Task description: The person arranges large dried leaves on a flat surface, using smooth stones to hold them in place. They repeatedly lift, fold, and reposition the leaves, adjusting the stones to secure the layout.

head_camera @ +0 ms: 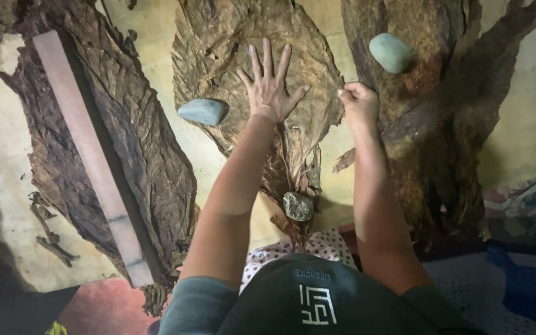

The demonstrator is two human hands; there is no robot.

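Note:
A big dried brown leaf [218, 43] lies spread flat on the pale floor in the middle. My left hand [270, 87] presses on it palm down, fingers fanned apart. My right hand [360, 104] is closed at the leaf's right edge, pinching that edge between thumb and fingers. A smooth grey-blue stone [203, 111] rests on the leaf's left edge. A small rough grey stone [298, 206] sits on the leaf's stem end near my body.
A pile of dark dried leaves [138, 142] lies at left with a long pale wooden bar [88, 149] on it. Another dark leaf pile [442, 124] at right carries a pale green stone [390, 52]. Patterned cloth [522, 205] lies at lower right.

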